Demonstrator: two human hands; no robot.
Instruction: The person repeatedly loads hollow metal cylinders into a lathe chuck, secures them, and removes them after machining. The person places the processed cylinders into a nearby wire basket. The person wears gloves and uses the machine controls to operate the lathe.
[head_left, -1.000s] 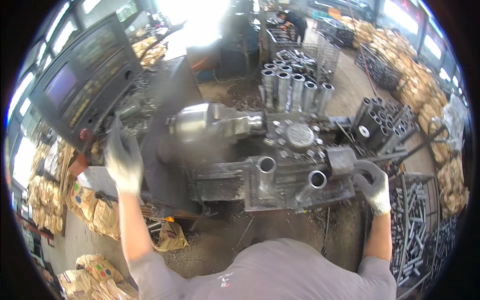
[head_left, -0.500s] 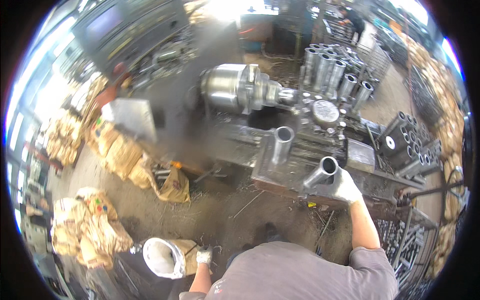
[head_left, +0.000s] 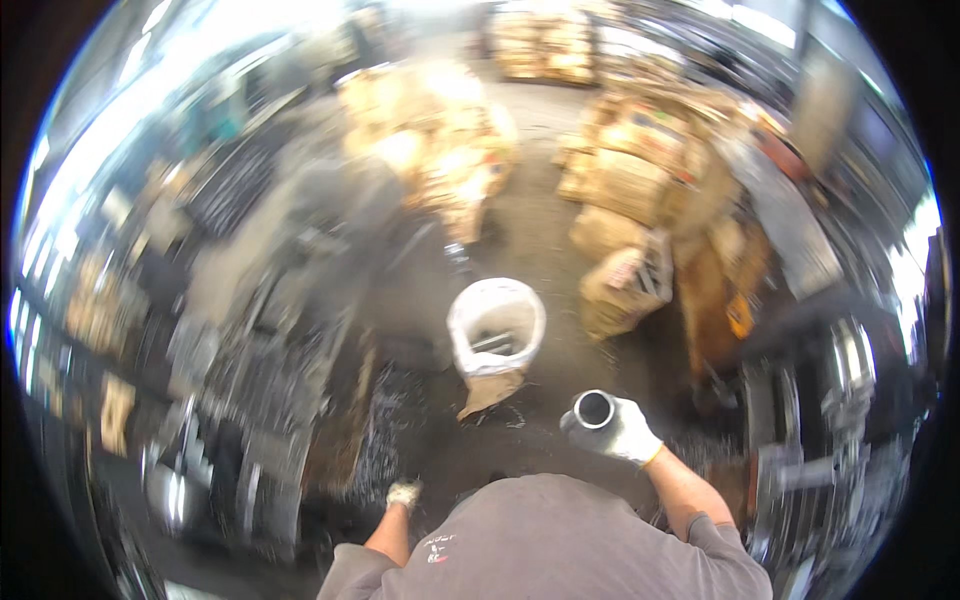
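Observation:
My right hand (head_left: 632, 436), in a white glove, is closed around a short grey metal tube (head_left: 594, 410). The tube's round open end faces up, and the hand covers part of its side. Beyond and to the left of it stands an open sack (head_left: 461, 335) with a white lining and a tan outside. A few metal tubes (head_left: 492, 342) lie inside the sack. My left hand (head_left: 404, 494), also gloved, hangs low at my left side, apart from the sack. It is small and smeared, so its fingers cannot be made out.
Full tan sacks (head_left: 625, 180) are piled ahead to the right, and another pile (head_left: 440, 130) sits further left. A blurred machine (head_left: 850, 390) fills the right side. Dark metal equipment (head_left: 270, 370) lines the left. Metal shavings (head_left: 390, 440) litter the floor on the left.
My view has swung left, away from the machine bench, so the lined sack is now ahead of me. My right hand has carried the tube away from the bench's edge.

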